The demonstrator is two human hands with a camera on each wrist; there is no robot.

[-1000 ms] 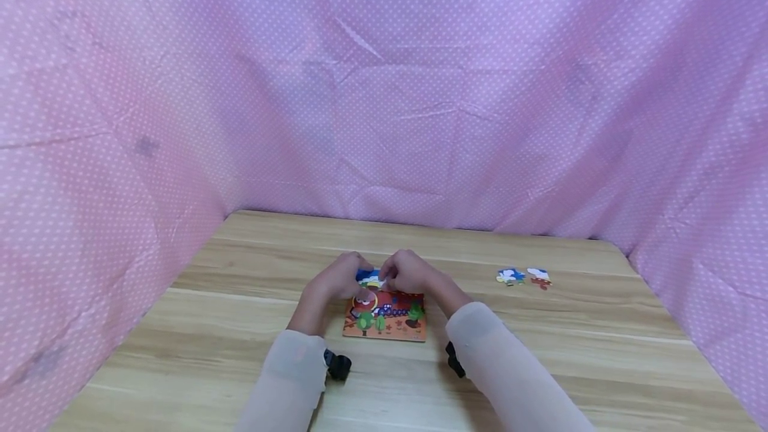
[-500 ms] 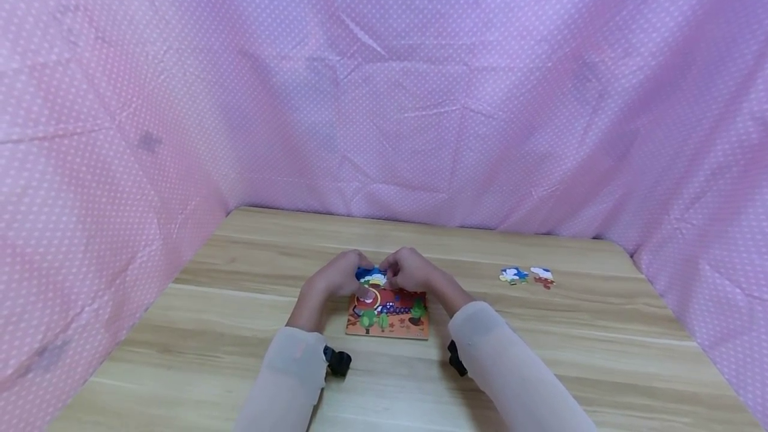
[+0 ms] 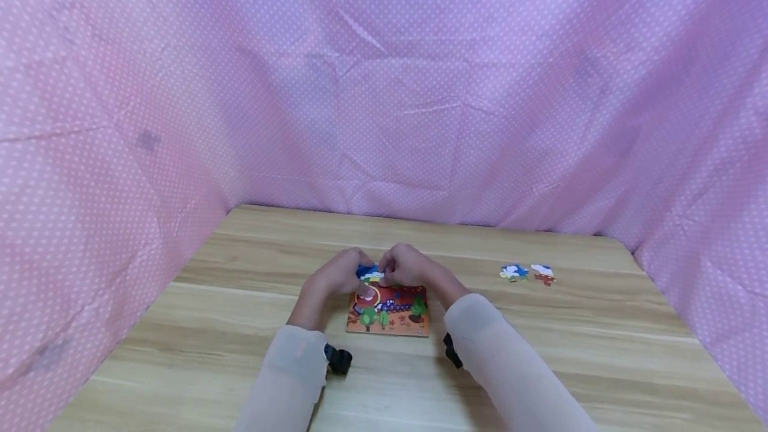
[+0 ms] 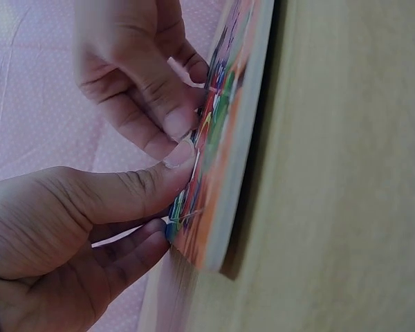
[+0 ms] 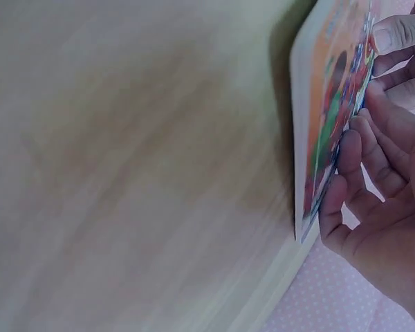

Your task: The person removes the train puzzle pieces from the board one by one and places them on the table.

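A small jigsaw puzzle (image 3: 393,325) with a bright red, orange and green picture lies flat on the wooden table. My left hand (image 3: 336,275) holds it at the left side, thumb on the picture and fingertips at the upper left corner. My right hand (image 3: 411,267) is bent over the upper part, its thumb and index finger pinching a puzzle piece that they mostly cover. Both hands nearly meet over the puzzle in the left wrist view, where the left thumb (image 4: 176,162) touches the picture. In the right wrist view, curled right fingers (image 5: 349,149) touch the puzzle's far edge.
Two loose clusters of puzzle pieces, one blue and white (image 3: 514,273) and one white and brown (image 3: 543,275), lie on the table to the right. Pink dotted cloth (image 3: 384,119) hangs behind the table (image 3: 210,325) and at its sides.
My right hand has shifted slightly over the upper part of the puzzle, first right, then back left. The left hand keeps its place. The loose pieces have not been moved.
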